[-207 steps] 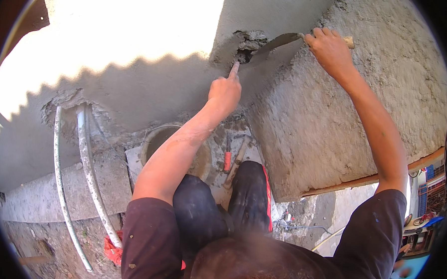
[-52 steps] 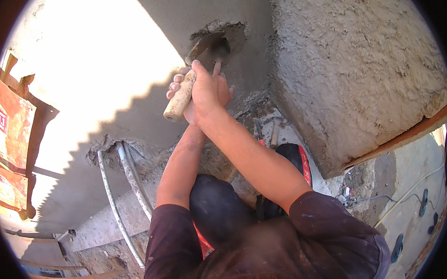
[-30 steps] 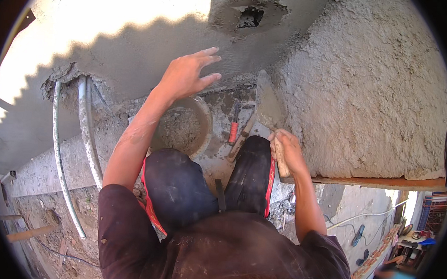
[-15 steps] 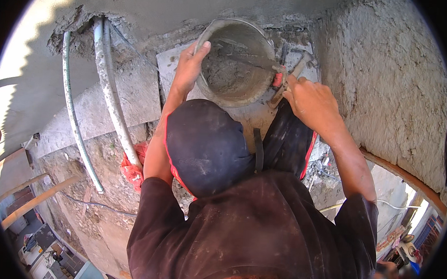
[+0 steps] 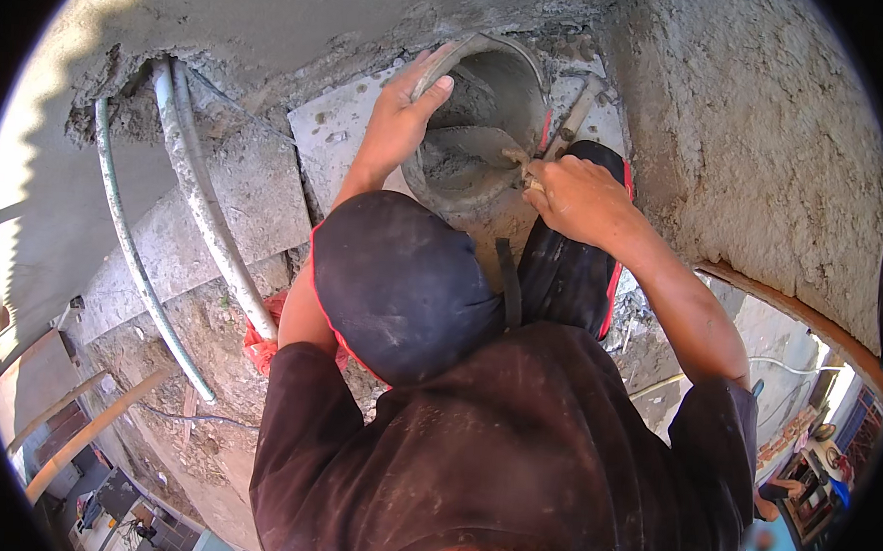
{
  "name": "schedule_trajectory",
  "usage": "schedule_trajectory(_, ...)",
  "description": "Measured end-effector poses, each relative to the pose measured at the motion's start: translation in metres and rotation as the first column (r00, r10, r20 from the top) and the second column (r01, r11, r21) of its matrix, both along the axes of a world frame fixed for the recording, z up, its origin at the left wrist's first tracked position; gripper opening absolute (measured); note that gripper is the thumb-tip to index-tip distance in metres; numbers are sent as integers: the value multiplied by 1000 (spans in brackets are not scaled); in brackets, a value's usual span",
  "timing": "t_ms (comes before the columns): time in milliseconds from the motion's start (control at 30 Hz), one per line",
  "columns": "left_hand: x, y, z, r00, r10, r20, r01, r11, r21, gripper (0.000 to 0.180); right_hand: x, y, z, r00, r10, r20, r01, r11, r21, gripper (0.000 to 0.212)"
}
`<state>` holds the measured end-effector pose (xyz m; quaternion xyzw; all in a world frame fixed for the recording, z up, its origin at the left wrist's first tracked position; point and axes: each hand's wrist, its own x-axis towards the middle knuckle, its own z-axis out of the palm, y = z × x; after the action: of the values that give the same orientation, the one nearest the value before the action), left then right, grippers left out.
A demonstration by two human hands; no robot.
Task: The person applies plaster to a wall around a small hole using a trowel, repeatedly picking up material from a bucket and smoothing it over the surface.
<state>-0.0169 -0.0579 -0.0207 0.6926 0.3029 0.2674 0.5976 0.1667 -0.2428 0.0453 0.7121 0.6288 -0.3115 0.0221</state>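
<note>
A grey, mortar-smeared bucket (image 5: 521, 80) leans toward me between my knees and the wall. My left hand (image 5: 406, 116) grips its left rim, with the thumb over the edge. In my right hand (image 5: 580, 198), the fingers wrap round the handle of a trowel (image 5: 475, 147). The trowel's blade is inside the bucket, face up over the wet mortar (image 5: 448, 173); part of the handle is hidden by my fingers. Just beyond my right hand lies a wooden-handled hammer (image 5: 579, 106), beside the bucket.
A rough plastered wall (image 5: 763, 142) rises on the right. To the left, pale pipes (image 5: 195, 176) come out of a broken hole in the wall. Red plastic (image 5: 261, 346) lies by the thicker pipe. Wooden poles (image 5: 95, 433) stand at lower left. Another person's arm (image 5: 782, 489) shows at lower right.
The bucket has tipped toward me, and my left hand has moved with its rim. My right hand has shifted left, turning the trowel blade from edge-on to face up inside the bucket.
</note>
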Motion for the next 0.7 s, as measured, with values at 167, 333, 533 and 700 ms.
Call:
schedule_trajectory(167,-7,0,-4,995,90,37,-84,988,-131,52,10,-7,-17,886,-48,-461,8,996,-89,28)
schedule_trajectory(333,-13,3,-5,989,129,67,-115,976,-182,54,28,-39,-25,319,-585,-745,161,809,-566,31)
schedule_trajectory(533,-70,72,-40,916,399,22,-328,783,-528,57,14,-38,-20,235,-481,-845,419,834,-358,29)
schedule_trajectory(700,-116,93,-64,960,279,24,-235,848,-476,72,-6,7,14,-81,-128,-988,625,766,-151,27)
